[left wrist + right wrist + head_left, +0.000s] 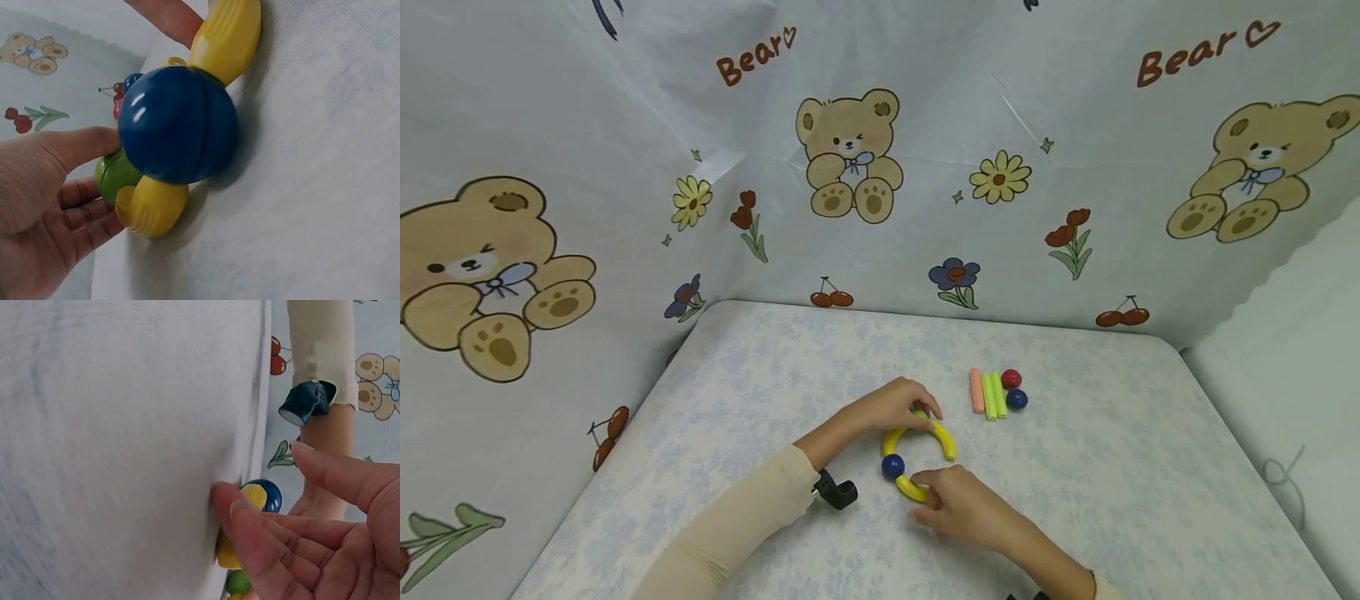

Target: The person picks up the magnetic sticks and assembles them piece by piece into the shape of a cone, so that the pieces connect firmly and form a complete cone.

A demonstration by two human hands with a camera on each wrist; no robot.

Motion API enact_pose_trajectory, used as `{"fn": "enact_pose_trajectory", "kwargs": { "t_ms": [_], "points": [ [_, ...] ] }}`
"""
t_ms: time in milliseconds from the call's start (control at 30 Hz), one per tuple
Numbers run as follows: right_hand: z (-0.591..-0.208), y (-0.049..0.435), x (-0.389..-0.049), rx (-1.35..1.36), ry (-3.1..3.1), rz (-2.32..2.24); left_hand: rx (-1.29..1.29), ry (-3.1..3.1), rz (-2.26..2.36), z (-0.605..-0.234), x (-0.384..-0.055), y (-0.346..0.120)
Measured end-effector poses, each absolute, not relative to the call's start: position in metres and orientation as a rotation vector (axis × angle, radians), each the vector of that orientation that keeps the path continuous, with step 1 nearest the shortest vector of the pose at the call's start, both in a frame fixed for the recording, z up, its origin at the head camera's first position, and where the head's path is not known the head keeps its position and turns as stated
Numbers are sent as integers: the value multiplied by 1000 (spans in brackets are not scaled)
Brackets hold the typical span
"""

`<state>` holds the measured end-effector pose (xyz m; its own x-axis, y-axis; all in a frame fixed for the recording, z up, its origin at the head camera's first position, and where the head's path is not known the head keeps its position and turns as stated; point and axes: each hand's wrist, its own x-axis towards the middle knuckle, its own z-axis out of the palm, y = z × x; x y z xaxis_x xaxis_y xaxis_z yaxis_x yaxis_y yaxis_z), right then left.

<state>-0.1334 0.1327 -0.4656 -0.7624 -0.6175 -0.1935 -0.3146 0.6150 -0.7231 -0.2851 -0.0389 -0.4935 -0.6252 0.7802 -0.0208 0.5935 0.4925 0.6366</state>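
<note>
A ring of yellow curved pieces and balls lies on the table. Its blue ball [892, 467] sits on the left side, between a yellow curved piece [891, 442] above and a lower yellow curved piece [912, 489]. At the far side, my left hand [901, 405] holds a green ball [117, 177], thumb on one side and fingers on the other. A further yellow curved piece [945, 442] runs from there down the right side to a free end. My right hand [961, 507] touches the lower piece with its fingertips, thumb held apart.
Right of the ring lie an orange stick [977, 391], two yellow-green sticks [995, 397], a red ball [1011, 378] and another blue ball [1017, 400]. A bear-print cloth [917, 242] hangs behind the table [790, 350]. A dark camera [838, 492] is on the left wrist.
</note>
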Motion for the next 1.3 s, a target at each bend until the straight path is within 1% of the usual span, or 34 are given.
{"fn": "enact_pose_trajectory", "kwargs": {
  "t_ms": [267,700,967,1300],
  "points": [
    [-462,143,-139,-707,2450,-935,1069,2548,691,-482,-284,-53],
    [-462,153,-149,-663,2585,-830,925,2612,527,-473,-268,-68],
    [-462,161,-157,-669,2630,-825,882,2621,634,-475,-256,-74],
    [-463,163,-165,-664,2610,-821,824,2683,763,-491,-243,-79]
  ]
}}
